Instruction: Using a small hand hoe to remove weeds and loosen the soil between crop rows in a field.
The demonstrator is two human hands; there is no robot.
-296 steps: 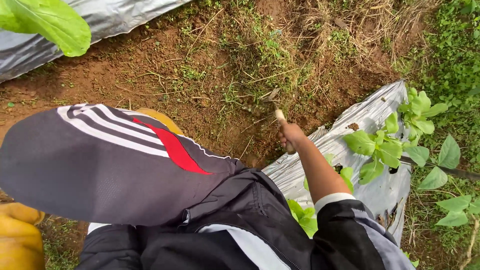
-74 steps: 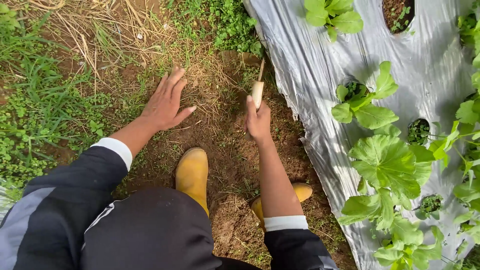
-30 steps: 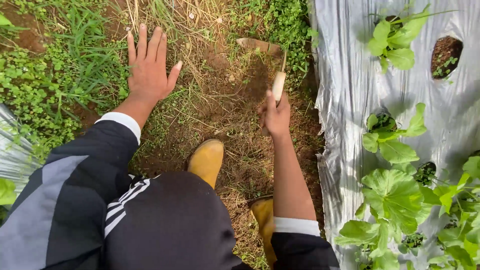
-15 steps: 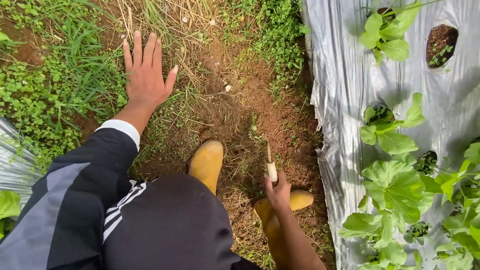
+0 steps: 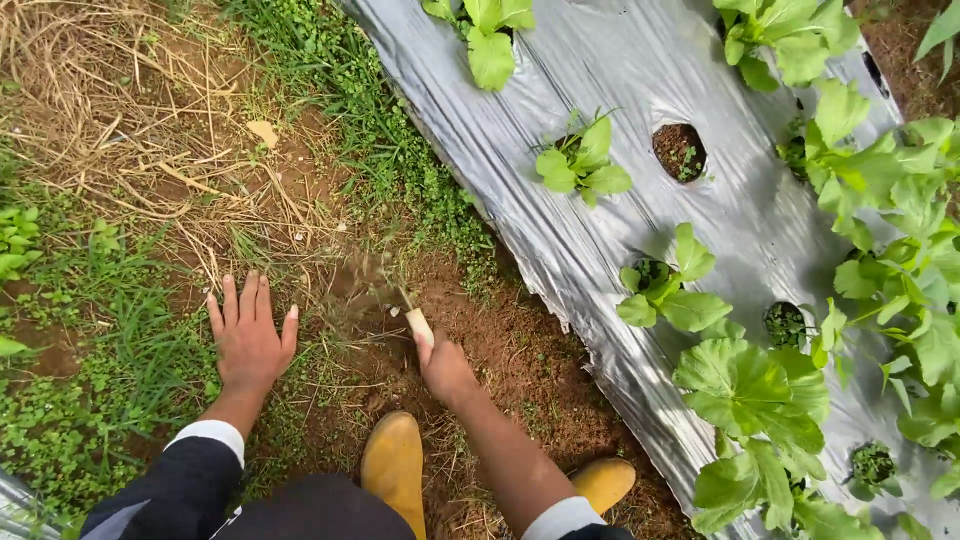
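My right hand [image 5: 445,370] is wrapped around the pale wooden handle [image 5: 419,326] of a small weeding tool, whose blade end is blurred in a spray of loose dirt just beyond it, so I cannot tell its shape. The tool sits in the bare soil path [image 5: 500,340], between the grass on the left and the silver plastic mulch [image 5: 600,230] on the right. My left hand [image 5: 250,335] lies flat and spread wide on the grass, holding nothing.

To do this well, I judge the strokes should stay short and shallow, pulled toward my yellow boots [image 5: 393,468], and kept clear of the mulch edge so it doesn't tear near the leafy seedlings [image 5: 660,290].
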